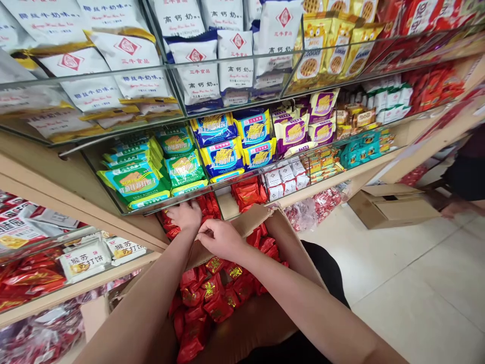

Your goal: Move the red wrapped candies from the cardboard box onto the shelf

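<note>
Left hand (184,215) spread loosely, I touch red packets (172,232) on a low shelf. My right hand (222,238) curls near the rim of a cardboard box (301,248); whether it grips anything, I cannot tell. Red-and-gold packets (219,306) lie inside the box, below my forearms.

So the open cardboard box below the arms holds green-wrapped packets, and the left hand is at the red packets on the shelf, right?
Not quite: the small wrapped packets in the open cardboard box are red with gold print, not green, as the head view shows. The left hand is indeed at the red shelf packets.
</note>
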The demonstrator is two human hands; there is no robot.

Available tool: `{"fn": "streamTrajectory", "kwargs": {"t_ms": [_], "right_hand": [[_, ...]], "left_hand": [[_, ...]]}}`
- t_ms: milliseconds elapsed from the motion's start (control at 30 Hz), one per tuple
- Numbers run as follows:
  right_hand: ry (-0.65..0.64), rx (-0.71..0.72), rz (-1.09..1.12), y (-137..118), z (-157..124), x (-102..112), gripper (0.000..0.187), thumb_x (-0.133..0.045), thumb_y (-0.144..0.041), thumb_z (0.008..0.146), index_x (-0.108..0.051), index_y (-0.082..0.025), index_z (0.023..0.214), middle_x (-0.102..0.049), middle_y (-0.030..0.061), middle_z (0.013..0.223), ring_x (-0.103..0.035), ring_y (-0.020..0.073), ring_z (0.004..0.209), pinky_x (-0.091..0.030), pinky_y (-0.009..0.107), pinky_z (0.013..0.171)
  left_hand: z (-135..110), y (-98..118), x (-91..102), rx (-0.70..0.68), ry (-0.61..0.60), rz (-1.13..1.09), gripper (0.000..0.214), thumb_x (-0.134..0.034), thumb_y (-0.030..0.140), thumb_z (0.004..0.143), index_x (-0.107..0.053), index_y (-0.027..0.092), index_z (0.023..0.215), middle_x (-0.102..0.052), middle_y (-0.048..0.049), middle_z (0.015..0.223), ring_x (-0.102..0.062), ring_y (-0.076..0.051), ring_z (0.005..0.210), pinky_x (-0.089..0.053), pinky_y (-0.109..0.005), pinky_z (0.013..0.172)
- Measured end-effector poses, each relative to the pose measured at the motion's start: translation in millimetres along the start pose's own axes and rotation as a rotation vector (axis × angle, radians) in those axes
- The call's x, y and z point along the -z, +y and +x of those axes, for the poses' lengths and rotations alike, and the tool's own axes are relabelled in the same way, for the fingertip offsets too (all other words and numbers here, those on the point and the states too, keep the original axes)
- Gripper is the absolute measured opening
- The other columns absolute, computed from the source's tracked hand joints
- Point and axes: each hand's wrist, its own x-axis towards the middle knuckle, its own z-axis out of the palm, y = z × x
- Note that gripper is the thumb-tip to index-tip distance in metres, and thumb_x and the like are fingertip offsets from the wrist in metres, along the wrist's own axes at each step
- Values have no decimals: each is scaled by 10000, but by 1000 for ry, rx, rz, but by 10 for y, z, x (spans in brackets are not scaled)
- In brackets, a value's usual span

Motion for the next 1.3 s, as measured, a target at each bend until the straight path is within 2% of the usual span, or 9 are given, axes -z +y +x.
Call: {"fn": "streamTrajectory", "kwargs": {"t_ms": [167,400,633,800,900,967,1067,1167,1300], "right_hand": [[-10,11,-17,12,-3,-9,72,-504,-184,722,-575,-197,719,-619,-26,702,-543,105,651,-382,188,583],[0,35,-43,-1,6,-12,73,-493,-184,738,-562,-197,720,-613,-27,708,-537,102,653,-376,188,590],[33,74,-43,25,-2,-41,70,-489,-174,738,-555,-188,720,-598,-18,706,-528,103,664,-381,193,619],[20,166,77,-55,-15,57,78,-491,-184,742,-567,-167,739,-579,-2,714,-520,97,651,-395,195,629],[-38,199,233,-142,-178,261,121,-471,-232,770,-564,-155,779,-576,6,744,-520,89,648,-408,188,615],[-163,176,239,-116,-365,376,142,-459,-257,783,-561,-159,773,-579,3,727,-521,91,636,-412,189,596],[-402,64,10,140,-639,371,142,-468,-248,777,-579,-160,770,-594,12,696,-531,109,616,-423,212,593],[-254,-98,-499,543,-730,155,216,-527,-207,723,-574,-119,915,-559,125,1001,-479,220,961,-365,328,831],[-121,-260,-794,938,-565,-134,354,-507,-179,737,-496,-78,1076,-471,203,1126,-356,284,1097,-242,422,916]], "left_hand": [[-71,45,-62,-84,-37,-8,225,-598,399,629,-574,205,742,-395,-144,1167,-202,-356,1169,-142,-529,915],[45,37,-145,-106,-63,-94,190,-644,350,589,-560,188,644,-403,-123,1213,-110,-353,1222,-170,-528,915],[61,73,25,-160,-138,-14,226,-655,362,570,-567,184,678,-458,-141,1169,-133,-376,1223,-182,-554,906],[-63,97,378,-263,-349,287,355,-513,432,685,-587,204,946,-478,-154,1150,-301,-376,1150,-197,-585,886],[-199,20,770,-468,-487,306,378,-425,419,752,-545,215,1045,-492,-106,1150,-363,-283,1137,-277,-463,926],[-332,-99,1102,-613,-539,208,345,-387,395,783,-553,199,1013,-535,-71,1100,-435,-209,1082,-319,-352,932],[-613,-352,1566,-728,-457,37,244,-431,304,783,-547,211,977,-588,-32,995,-527,-165,946,-392,-285,853],[-958,-584,1799,-920,-366,-127,254,-501,142,729,-537,224,967,-586,-45,975,-530,-174,927,-419,-301,809],[-1366,-755,1756,-944,-528,-217,326,-479,53,720,-529,229,990,-587,-63,960,-531,-171,933,-448,-300,780]]}}
